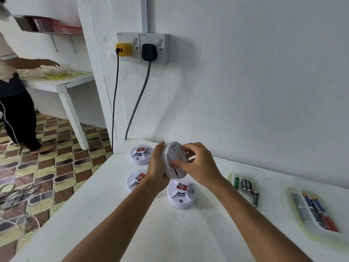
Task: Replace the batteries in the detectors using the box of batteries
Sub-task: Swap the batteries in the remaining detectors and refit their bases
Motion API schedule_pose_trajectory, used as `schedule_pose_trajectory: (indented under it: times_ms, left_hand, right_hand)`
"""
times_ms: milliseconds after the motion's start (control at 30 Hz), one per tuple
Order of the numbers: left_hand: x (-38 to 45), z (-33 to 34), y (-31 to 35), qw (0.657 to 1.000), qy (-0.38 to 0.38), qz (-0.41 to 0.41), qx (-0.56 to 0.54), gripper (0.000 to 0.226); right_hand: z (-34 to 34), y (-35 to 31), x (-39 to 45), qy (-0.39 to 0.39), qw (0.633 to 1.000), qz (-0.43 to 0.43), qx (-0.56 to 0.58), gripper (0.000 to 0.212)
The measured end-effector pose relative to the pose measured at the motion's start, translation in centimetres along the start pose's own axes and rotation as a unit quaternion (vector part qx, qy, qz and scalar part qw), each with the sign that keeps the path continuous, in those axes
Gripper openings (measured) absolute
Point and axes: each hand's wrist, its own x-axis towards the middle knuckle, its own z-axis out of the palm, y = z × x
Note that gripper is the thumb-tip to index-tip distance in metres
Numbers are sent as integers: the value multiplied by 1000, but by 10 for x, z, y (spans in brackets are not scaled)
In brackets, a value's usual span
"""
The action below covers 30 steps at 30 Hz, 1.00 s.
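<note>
Clearly the held detector (174, 160) is up off the table (105, 205), tilted with its flat back turned toward the right hand. The left hand (157, 167) wraps its rim from the left side, fingers curled behind it; the right hand (196, 163) pinches at the back face, thumb and fingertips on the plastic near what looks like a slot or cover seam. Whether the cover is already loose I cannot tell.

Judging by its look, this is a light, hollow shell of stiff, smooth plastic. It should not flex much, but thin clips or a battery door could snap if pried hard. The smooth round rim gives little purchase, so cupping it across the rim, as the left hand does, seems the safest hold, leaving the other fingers free for the cover.

Three more detectors (141, 155) (137, 179) (181, 193) sit face up on the table just beneath and beside the hands, each with a red-labelled piece on top. To the right lie a clear tray of batteries (246, 186) and, further right, a second tray (313, 210) of mixed cells; the cells are small, hard and prone to roll, best pinched at mid-length.
</note>
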Motion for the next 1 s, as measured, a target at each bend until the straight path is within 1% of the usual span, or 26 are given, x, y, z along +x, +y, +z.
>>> schedule_pose_trajectory:
  times_ms: [67,133,300,400,633,767,867,900,933,967,1000]
  left_hand:
    - [-1,1,2,1000,20,2,19,56]
    - [-3,3,2,999,30,0,32,56]
    - [-5,4,0,996,58,0,66,52]
    - [-5,3,0,994,64,13,83,49]
    - [-6,7,-1,992,81,40,93,43]
    - [-9,9,-3,990,78,45,104,44]
    - [-11,11,-3,985,54,65,147,41]
    - [-12,12,-2,981,43,83,171,39]
    - [-11,11,-1,974,31,102,201,37]
    - [-11,12,2,964,15,117,238,37]
    - [-13,13,3,952,-8,123,279,39]
  right_hand:
    - [-4,-4,3,-5,999,33,32,53]
    - [-7,-6,5,-13,998,46,47,46]
    - [-8,-12,7,-41,998,49,1,35]
    - [-8,-15,5,-43,997,55,17,27]
    - [-1,-13,0,6,992,101,76,25]
    - [-3,-14,-2,9,989,117,89,22]
    - [-6,-12,-6,-5,987,128,98,21]
    - [-8,-12,-9,-19,984,134,117,18]
    - [-11,-12,-12,-41,975,150,160,19]
    - [-13,-12,-15,-71,954,181,227,24]
    - [-15,-12,-19,-105,918,219,314,33]
